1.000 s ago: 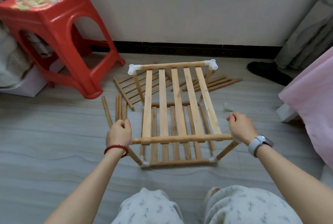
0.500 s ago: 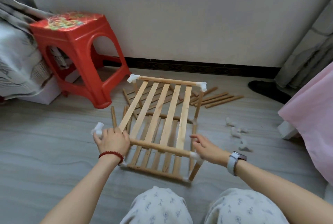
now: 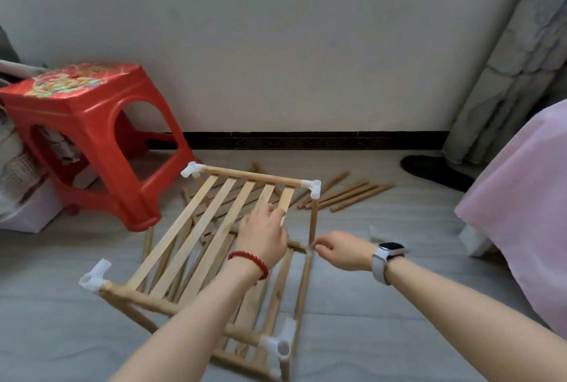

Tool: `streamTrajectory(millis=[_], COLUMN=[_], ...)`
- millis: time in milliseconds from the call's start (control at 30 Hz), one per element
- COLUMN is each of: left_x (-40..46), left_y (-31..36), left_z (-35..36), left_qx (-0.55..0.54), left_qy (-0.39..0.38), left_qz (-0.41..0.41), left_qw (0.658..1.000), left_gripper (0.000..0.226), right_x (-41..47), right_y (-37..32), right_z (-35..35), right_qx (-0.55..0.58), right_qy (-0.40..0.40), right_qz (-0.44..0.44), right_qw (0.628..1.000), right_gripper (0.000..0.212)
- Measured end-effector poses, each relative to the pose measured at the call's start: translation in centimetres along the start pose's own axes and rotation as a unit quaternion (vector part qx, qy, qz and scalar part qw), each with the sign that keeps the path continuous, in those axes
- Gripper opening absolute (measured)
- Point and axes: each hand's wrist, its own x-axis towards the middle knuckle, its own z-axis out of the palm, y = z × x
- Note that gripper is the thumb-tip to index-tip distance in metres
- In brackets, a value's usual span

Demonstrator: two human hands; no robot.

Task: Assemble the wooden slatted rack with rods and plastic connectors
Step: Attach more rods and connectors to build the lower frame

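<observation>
The wooden slatted rack (image 3: 196,240) stands on the floor in front of me, two tiers joined by upright rods and white plastic connectors (image 3: 93,277) at the corners. My left hand (image 3: 264,237) lies on the top tier and grips its rightmost slat. My right hand (image 3: 340,249) pinches the foot of the far right upright rod (image 3: 313,222), where it meets the lower tier. Whatever sits under those fingertips is hidden.
A red plastic stool (image 3: 92,136) stands at the left, close to the rack's far corner. Loose wooden rods (image 3: 346,194) lie on the floor behind the rack. A loose white connector (image 3: 376,232) lies to the right. Pink fabric (image 3: 521,203) hangs at the right edge.
The rack has turned, with its near left corner swung out to the left. My left hand moved from the near rod to the rightmost slat. My right hand moved to the far right upright's foot.
</observation>
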Motion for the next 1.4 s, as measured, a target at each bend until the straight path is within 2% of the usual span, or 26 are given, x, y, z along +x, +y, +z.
streamTrajectory(millis=[167,300,400,500,600,800,967,1033,1133,1233,1300,1367,1400], left_x=[6.2,12.7,17.2,19.6,19.8,20.2,20.0,20.0,20.0,20.1,20.1,20.1,20.1], left_y=[3.6,3.0,1.8,0.4,-0.5,-0.3,-0.7,-0.7,-0.6,-0.5,-0.5,-0.4,-0.4], left_z=[3.9,6.6,8.1,9.4,10.4,10.8,11.2,11.1,11.0,10.9,10.9,10.9,10.9], left_qx=[-0.004,0.025,0.015,0.048,0.085,0.100,0.090,0.089,0.088,0.089,0.089,0.088,0.086], left_qy=[0.013,-0.014,-0.041,-0.056,-0.027,-0.035,0.003,0.005,-0.004,-0.008,-0.010,-0.009,-0.007], left_qz=[0.031,0.005,-0.023,-0.066,-0.092,-0.086,-0.079,-0.077,-0.079,-0.084,-0.087,-0.089,-0.090], left_qw=[0.999,1.000,0.999,0.995,0.992,0.991,0.993,0.993,0.993,0.992,0.992,0.992,0.992], left_gripper=[0.042,0.050,0.053,0.052,0.049,0.057,0.060,0.061,0.064,0.063,0.063,0.062,0.062], right_x=[2.8,7.5,11.9,16.3,20.3,27.3,31.3,31.3,30.4,29.4,28.5,27.4,26.8], right_y=[9.0,15.5,18.4,19.9,21.1,23.3,23.9,24.2,24.2,24.3,24.0,22.9,22.3], right_z=[-0.2,0.5,0.8,1.3,1.8,2.6,3.8,4.7,5.8,6.6,6.4,5.2,4.3], right_qx=[0.024,0.039,0.034,-0.003,-0.056,-0.126,-0.139,-0.157,-0.239,-0.310,-0.316,-0.319,-0.321], right_qy=[0.049,0.081,0.097,0.080,0.048,-0.030,-0.066,-0.048,-0.012,-0.002,0.016,0.070,0.080], right_qz=[0.069,0.131,0.134,0.126,0.129,0.172,0.180,0.164,0.138,0.104,0.084,0.032,0.022], right_qw=[0.996,0.987,0.986,0.989,0.989,0.977,0.972,0.973,0.961,0.945,0.945,0.945,0.943], right_gripper=[0.033,0.038,0.044,0.051,0.059,0.068,0.072,0.062,0.038,0.035,0.034,0.023,0.024])
